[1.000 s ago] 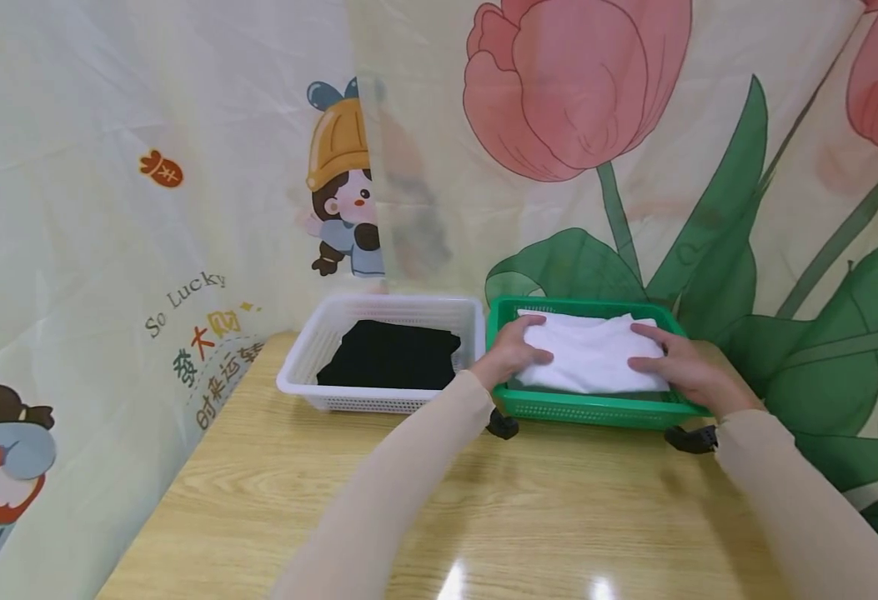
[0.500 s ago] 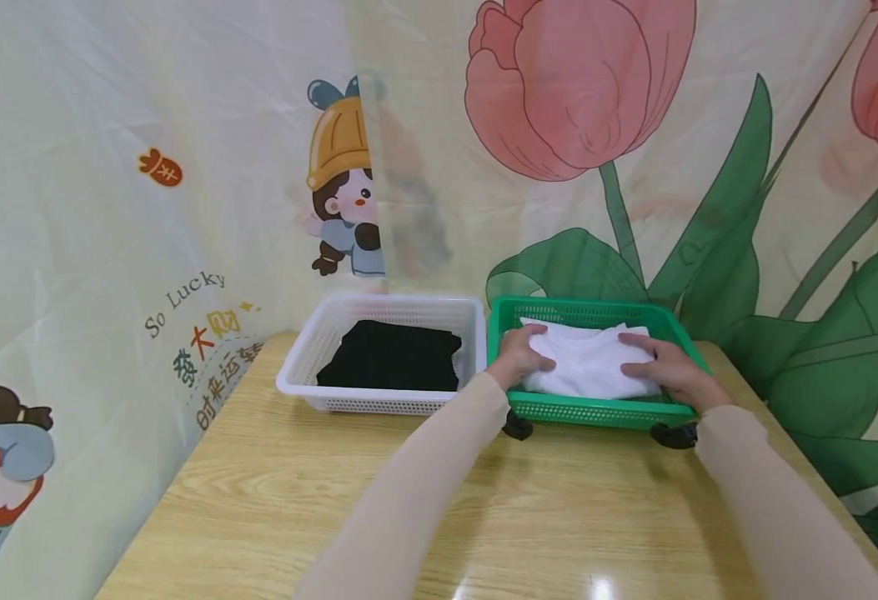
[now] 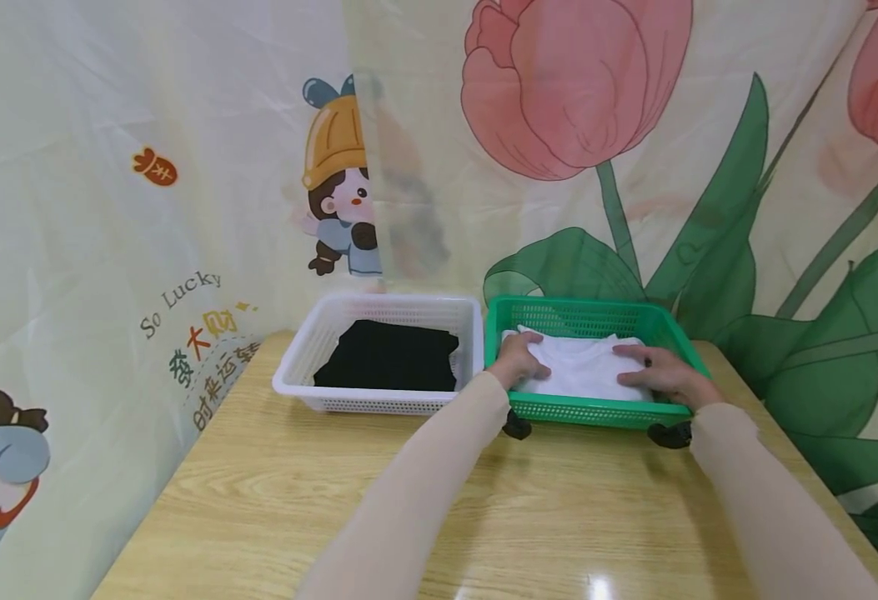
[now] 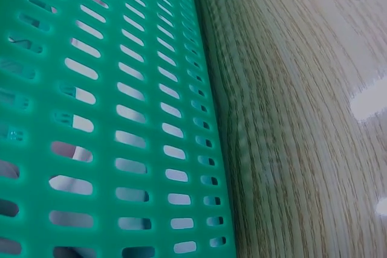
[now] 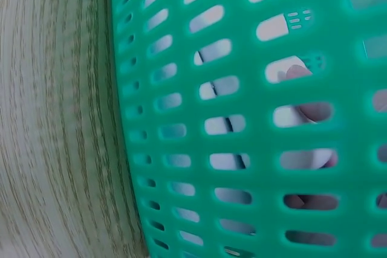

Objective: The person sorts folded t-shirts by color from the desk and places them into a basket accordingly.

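Note:
A folded white shirt (image 3: pixel 584 367) lies low inside a green perforated plastic basket (image 3: pixel 596 410), its neckline edge toward the back. My left hand (image 3: pixel 517 360) holds the shirt's left side, thumb and fingers spread over its edge. On the opposite side my right hand (image 3: pixel 664 375) grips the right edge, fingertips on top of the cloth. In the left wrist view the slotted basket wall (image 4: pixel 145 125) fills much of the frame. Through the slots of the basket wall (image 5: pixel 254 143) in the right wrist view, white cloth and parts of fingers show.
Left of the green basket, close beside it, stands a white plastic basket (image 3: pixel 374 402) with folded black cloth (image 3: pixel 389 354) in it. Both rest on a wood-grain table (image 3: pixel 559 500), near its back edge. A printed curtain (image 3: pixel 439 125) hangs behind.
Both hands have lowered the white shirt deeper into the green basket, moving slightly toward the person. The right hand has also shifted a little left. The white basket and black cloth stay put.

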### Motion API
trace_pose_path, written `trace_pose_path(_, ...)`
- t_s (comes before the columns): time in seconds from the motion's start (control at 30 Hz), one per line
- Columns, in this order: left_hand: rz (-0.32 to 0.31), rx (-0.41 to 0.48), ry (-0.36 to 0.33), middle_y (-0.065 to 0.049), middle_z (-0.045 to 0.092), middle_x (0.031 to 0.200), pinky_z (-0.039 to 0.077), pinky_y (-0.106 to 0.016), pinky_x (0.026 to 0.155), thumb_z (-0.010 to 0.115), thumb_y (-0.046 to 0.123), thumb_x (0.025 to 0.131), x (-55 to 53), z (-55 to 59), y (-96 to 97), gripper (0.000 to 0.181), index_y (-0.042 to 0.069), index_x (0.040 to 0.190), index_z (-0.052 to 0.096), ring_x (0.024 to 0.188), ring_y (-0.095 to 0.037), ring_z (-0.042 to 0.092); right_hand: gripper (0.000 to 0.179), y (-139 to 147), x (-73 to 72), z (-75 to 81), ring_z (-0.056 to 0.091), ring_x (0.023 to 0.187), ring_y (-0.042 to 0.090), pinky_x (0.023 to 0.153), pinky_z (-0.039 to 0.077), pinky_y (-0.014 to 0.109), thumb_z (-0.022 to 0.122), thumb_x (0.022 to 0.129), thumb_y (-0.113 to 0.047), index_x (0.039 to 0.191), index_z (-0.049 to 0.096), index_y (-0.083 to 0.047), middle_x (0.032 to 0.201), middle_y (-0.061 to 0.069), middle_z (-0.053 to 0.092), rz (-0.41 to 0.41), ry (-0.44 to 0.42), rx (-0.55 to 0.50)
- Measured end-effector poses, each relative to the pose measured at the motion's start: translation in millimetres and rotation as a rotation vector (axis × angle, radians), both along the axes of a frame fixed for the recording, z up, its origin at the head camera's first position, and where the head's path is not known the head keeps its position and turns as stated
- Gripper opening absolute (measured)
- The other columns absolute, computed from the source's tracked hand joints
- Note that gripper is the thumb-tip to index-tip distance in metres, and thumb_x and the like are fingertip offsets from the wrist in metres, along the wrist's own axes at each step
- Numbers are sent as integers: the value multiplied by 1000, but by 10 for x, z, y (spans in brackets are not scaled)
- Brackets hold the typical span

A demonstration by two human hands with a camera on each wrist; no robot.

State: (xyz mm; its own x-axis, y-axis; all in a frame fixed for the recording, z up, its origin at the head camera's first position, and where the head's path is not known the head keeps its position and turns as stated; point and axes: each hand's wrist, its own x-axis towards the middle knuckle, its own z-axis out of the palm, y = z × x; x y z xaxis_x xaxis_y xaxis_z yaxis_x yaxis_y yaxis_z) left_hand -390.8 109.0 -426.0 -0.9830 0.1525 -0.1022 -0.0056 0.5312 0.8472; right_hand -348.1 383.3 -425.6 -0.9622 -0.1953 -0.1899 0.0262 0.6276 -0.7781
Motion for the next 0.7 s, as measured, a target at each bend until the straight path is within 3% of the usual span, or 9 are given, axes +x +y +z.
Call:
trace_pose_path(0.17, -14, 8, 3, -11, 54, 154, 46, -38, 115, 88, -2, 84, 13, 10, -28, 67, 13, 145, 66, 139, -24, 51, 72, -28, 7, 31, 6, 153, 63, 118, 19, 78, 71, 102, -14, 162, 35, 3, 168, 41, 6, 14, 23, 70)
trace_pose_path(0.37, -64, -32, -19, -7, 49, 160, 48, -41, 114, 87, 6, 89, -5, 86, -87, 70, 20, 152, 59, 139, -24, 51, 71, -25, 9, 129, 23, 146, 63, 114, 28, 79, 70, 103, -17, 160, 35, 6, 162, 45, 20, 38, 67, 146)
trace_pose_path(0.5, -155, 12, 15, -9, 47, 163, 49, -45, 112, 84, 5, 91, 26, 207, -190, 70, 17, 154, 55, 144, -29, 49, 68, -9, 59, 252, 21, 147, 64, 114, 29, 78, 67, 106, -20, 161, 35, 6, 162, 43, 22, 62, 63, 139)
trace_pose_path(0.7, -280, 103, 55, -9, 43, 166, 49, -50, 112, 81, 5, 94, 129, 497, -478, 66, 17, 154, 55, 146, -34, 48, 70, -1, 257, 532, 17, 151, 62, 112, 29, 79, 65, 108, -29, 163, 34, 1, 167, 38, 17, 83, 55, 126)
